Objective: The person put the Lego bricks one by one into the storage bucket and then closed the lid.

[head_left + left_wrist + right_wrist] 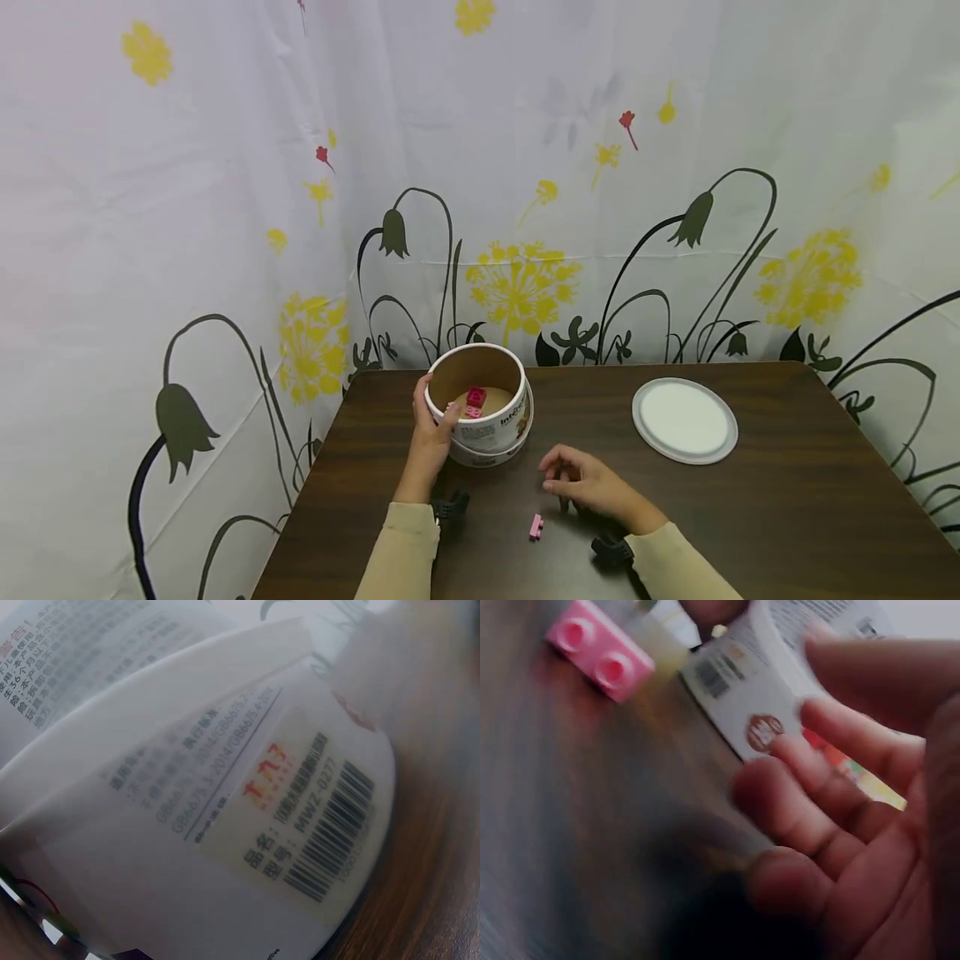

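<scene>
My left hand [433,423] grips a round white tub [487,435] by its left side, thumb at the near rim. A second white tub [491,458] shows beneath it. Several pink and red toy bricks [477,397] lie inside the upper one. Printed text and a barcode label [330,832] fill the left wrist view. My right hand [592,483] hovers over the table right of the tubs, fingers loosely bent with nothing between them. Below and left of it lies a small pink toy brick [536,527], whose two studs show in the right wrist view.
A round white lid [685,420] lies on the dark wooden table [795,500] at the right. Behind the table's back edge hangs a white curtain [525,125] with printed flowers. Both wrists wear black camera straps [611,552].
</scene>
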The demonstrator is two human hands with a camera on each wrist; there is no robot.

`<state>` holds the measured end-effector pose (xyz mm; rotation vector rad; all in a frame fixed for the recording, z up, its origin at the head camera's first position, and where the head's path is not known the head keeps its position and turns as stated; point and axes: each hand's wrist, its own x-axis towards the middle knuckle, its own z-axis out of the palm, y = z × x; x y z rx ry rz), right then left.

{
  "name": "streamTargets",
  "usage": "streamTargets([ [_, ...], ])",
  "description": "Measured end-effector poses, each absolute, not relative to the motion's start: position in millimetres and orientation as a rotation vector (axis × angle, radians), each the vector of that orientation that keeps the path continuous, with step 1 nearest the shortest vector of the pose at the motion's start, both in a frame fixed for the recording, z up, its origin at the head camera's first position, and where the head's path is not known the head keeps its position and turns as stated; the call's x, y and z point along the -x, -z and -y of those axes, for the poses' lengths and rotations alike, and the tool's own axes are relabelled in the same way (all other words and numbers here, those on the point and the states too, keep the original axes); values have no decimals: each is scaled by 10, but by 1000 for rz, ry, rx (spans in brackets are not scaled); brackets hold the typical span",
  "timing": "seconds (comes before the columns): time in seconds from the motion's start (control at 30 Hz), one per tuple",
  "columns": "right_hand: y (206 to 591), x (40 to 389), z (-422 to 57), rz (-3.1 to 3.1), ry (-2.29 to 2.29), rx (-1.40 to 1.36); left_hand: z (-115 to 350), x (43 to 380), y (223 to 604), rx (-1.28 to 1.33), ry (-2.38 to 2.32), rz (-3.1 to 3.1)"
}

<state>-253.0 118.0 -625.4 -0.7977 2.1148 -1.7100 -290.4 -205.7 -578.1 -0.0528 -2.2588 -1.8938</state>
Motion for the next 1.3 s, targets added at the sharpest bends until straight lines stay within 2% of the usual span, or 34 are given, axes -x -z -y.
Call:
streamTargets([
  [0.23, 6204, 2437, -1087, -2219, 1448, 1086, 2031, 2892, 5765, 35, 1892, 2256],
  [0.67, 6134, 2334, -940, -2561, 932, 1209, 2035, 2952, 5733, 58, 1903, 2255],
  [0.83, 6140, 2353, -968, -2524, 1055, 1155, 2030, 2950, 5773, 63, 1925, 2229],
  [1.07, 6204, 2435, -1007, -2310, 1488, 970, 2025, 2935, 5801, 41, 1921, 2229],
  [1.3, 6304, 2483, -993, -2279, 1611, 842, 2029, 2923, 5751, 46, 1910, 2242],
])
